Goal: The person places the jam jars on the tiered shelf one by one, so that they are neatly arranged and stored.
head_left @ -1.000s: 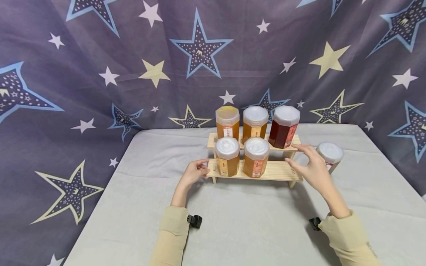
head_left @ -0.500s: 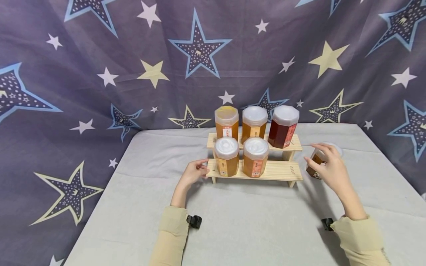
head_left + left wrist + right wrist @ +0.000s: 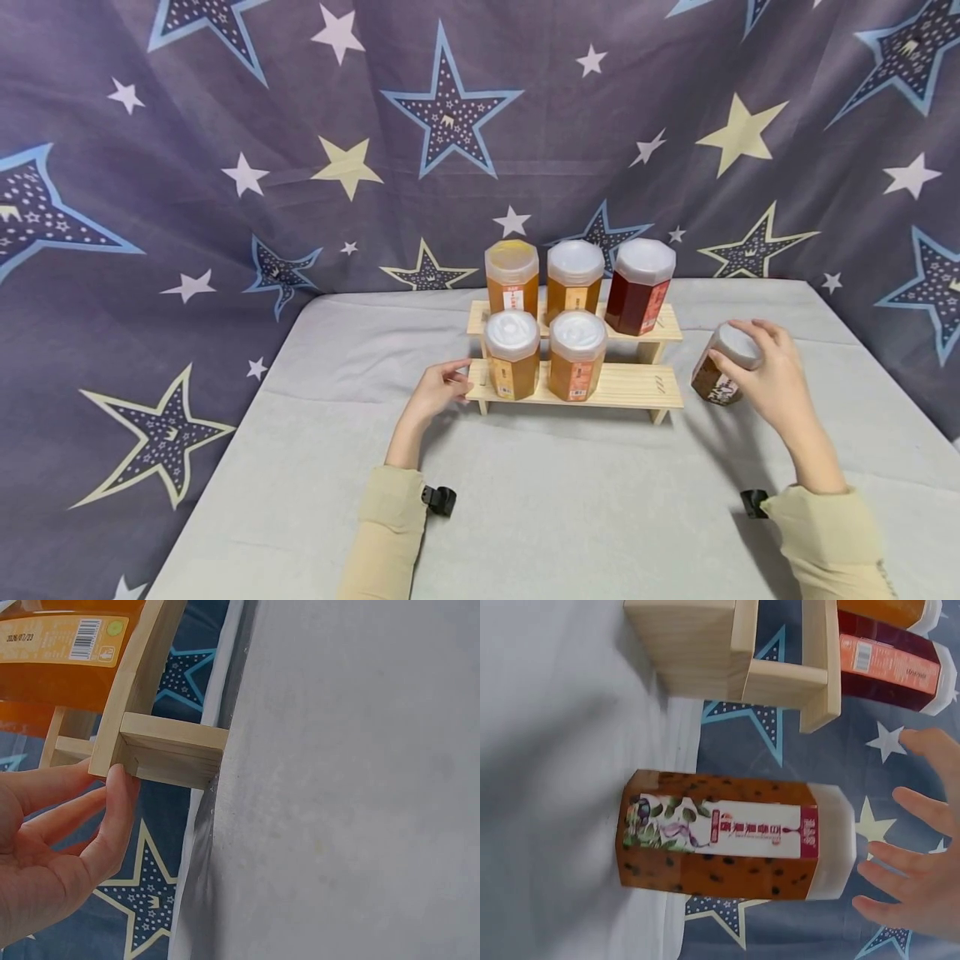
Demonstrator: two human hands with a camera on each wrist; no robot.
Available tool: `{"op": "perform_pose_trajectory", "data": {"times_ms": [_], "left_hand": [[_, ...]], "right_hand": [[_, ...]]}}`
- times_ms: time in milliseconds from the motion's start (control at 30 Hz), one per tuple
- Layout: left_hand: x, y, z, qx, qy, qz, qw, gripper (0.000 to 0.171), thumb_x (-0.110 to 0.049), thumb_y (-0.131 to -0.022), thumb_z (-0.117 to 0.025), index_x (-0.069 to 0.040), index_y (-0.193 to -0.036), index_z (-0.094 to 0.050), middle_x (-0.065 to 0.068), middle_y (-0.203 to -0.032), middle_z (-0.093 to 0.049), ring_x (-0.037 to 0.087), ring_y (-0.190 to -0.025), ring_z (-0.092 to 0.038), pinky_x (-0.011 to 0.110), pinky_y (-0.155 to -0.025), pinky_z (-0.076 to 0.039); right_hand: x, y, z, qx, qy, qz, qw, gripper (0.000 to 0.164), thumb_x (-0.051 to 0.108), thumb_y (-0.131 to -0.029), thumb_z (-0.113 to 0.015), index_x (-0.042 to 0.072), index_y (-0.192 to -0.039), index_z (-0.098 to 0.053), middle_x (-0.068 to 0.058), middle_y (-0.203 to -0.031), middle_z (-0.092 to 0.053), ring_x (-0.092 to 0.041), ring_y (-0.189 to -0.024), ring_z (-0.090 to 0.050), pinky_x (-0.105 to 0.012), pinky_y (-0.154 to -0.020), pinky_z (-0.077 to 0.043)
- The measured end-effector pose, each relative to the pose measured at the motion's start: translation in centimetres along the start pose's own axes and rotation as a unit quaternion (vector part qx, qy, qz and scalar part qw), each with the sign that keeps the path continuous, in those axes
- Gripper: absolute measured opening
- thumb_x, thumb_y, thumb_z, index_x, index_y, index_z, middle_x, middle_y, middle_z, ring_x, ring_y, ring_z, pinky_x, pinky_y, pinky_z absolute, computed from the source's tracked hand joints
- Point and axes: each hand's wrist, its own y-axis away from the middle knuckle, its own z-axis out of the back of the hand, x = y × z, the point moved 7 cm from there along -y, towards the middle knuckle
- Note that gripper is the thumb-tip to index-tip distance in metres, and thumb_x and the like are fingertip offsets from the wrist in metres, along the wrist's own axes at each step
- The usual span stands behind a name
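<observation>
My left hand pinches the left end of the lower board of a two-step wooden shelf. In the left wrist view, its fingertips meet the board's corner. Off the shelf's right side, a brown jar with dark specks and a white lid stands on the table. My right hand is spread around that lid; in the right wrist view the fingers are parted and a gap shows between them and the lid. Two amber jars, one left and one right, stand on the lower step.
On the upper step stand a yellow-topped amber jar, a white-lidded amber jar and a dark red jar. A grey cloth covers the table. Behind it hangs a star-patterned curtain.
My right hand has left the shelf's right end and moved right to the brown jar's lid. The left hand stays at the shelf's left end.
</observation>
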Motion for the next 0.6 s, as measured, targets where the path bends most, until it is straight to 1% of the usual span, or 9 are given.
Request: {"op": "perform_pose_trajectory", "data": {"times_ms": [133, 333, 600], "left_hand": [[0.7, -0.4, 0.0, -0.008, -0.002, 0.005, 1.0000, 0.042, 0.010, -0.079, -0.055, 0.006, -0.121, -0.050, 0.015, -0.081, -0.056, 0.011, -0.056, -0.052, 0.042, -0.065, -0.055], [0.7, -0.3, 0.1, -0.013, -0.007, 0.010, 0.9998, 0.042, 0.009, -0.079, -0.056, 0.005, -0.121, -0.051, 0.013, -0.079, -0.056, 0.012, -0.055, -0.053, 0.041, -0.065, -0.055], [0.7, -0.3, 0.1, -0.010, -0.010, 0.008, 0.9999, 0.042, 0.008, -0.079, -0.056, 0.005, -0.121, -0.051, 0.012, -0.079, -0.055, 0.011, -0.056, -0.052, 0.041, -0.065, -0.055]], "right_hand": [[-0.9, -0.1, 0.0, 0.017, 0.011, -0.016, 1.000, 0.047, 0.014, -0.077, -0.067, -0.007, -0.116, -0.050, -0.037, -0.120, -0.034, -0.054, -0.109, -0.030, -0.066, -0.089, -0.024], [-2.0, -0.2, -0.1, 0.036, 0.017, -0.040, 0.998, 0.052, 0.017, -0.078, -0.066, -0.007, -0.120, -0.047, -0.039, -0.125, -0.028, -0.055, -0.113, -0.025, -0.067, -0.090, -0.022], [-3.4, -0.3, -0.3, 0.051, 0.011, -0.062, 0.997, 0.056, 0.019, -0.079, -0.064, -0.008, -0.123, -0.042, -0.041, -0.129, -0.020, -0.056, -0.117, -0.018, -0.068, -0.093, -0.017]]}}
